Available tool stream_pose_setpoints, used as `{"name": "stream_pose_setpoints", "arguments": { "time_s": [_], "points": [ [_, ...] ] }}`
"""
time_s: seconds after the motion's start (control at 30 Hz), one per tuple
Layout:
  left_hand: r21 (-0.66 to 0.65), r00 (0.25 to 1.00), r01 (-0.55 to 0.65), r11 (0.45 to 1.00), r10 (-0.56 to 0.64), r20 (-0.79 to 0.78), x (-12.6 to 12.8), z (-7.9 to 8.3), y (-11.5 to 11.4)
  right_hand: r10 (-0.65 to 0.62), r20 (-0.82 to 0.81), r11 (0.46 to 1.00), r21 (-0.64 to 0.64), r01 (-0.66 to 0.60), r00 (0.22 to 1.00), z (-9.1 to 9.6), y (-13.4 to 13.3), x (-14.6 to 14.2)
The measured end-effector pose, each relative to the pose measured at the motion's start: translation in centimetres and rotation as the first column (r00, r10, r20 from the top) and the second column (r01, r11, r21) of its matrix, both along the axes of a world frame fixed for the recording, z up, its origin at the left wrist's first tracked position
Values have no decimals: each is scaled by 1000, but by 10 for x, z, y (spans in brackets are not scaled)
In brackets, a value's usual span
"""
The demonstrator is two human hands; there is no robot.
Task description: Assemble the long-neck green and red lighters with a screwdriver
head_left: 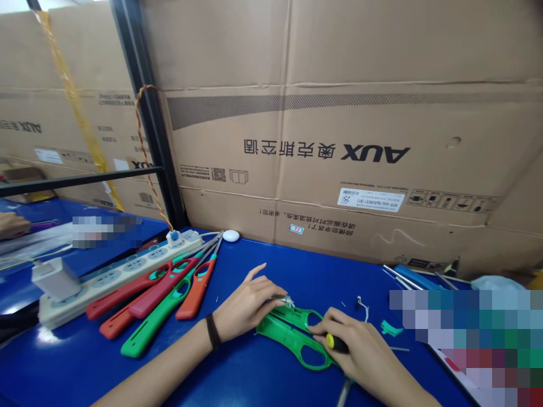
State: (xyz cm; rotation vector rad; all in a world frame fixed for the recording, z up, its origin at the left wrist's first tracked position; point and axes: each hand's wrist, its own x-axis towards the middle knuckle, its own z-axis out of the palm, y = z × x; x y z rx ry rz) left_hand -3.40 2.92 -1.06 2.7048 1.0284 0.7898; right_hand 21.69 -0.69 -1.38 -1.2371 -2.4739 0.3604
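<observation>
Two halves of a green lighter casing [292, 336] lie side by side on the blue table, inner sides partly showing. My left hand [252, 305], with a dark band at the wrist, is over the casing's far left end. Its thumb and fingers pinch a small clear-and-whitish part [288, 301], whose kind I cannot make out. My right hand [358, 347] is closed around a screwdriver [337, 343] with a yellow-and-black handle. Its fingertips are at the trigger-loop end of the casing. A grey metal tube [344, 393] shows below this hand.
Several red, orange and green stick lighters [169, 297] lie left, beside a white power strip [123, 274] with a plugged-in adapter [55, 280]. A white oval object [231, 236] is behind. A green fragment [391, 328] and wired piece [363, 308] lie right. Cardboard [339, 68] walls the back.
</observation>
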Motion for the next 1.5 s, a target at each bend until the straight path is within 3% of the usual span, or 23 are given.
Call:
{"name": "stream_pose_setpoints", "arguments": {
  "time_s": [0.23,0.47,0.6,0.73,0.83,1.03,1.13,1.23,1.33,1.43,1.5],
  "points": [
    [39,991,125,991,-123,-42,1,-3,-2,1,-3,1000,-1,-1,1000,0,1,2],
    [26,997,78,997,-77,-21,2,-2,-4,16,30,995,98,-19,999,2,1,5],
    [45,999,-28,999,27,29,-1,0,-2,-65,-45,987,146,71,997,15,7,21],
    [53,993,-98,994,94,78,-1,-3,-1,-246,-57,953,167,252,968,27,17,49],
    [19,985,-157,987,155,80,1,-7,-3,-341,1,934,118,339,940,32,23,72],
    [-35,976,-218,975,218,11,5,-8,-8,-270,54,959,-76,274,961,42,18,90],
    [-37,969,-246,969,247,18,5,-6,-9,-404,117,908,-72,413,907,39,15,80],
    [-26,972,-237,971,237,-2,6,-3,-11,-603,254,776,-29,630,756,28,18,64],
    [-11,978,-208,978,208,-27,8,-2,-12,-686,311,661,-110,742,658,17,25,49],
    [-12,981,-191,982,190,-47,9,-1,-13,-664,293,652,-224,724,688,12,29,44],
    [-15,983,-179,984,178,-52,9,0,-14,-661,273,660,-230,715,699,15,30,44]
  ]
}}
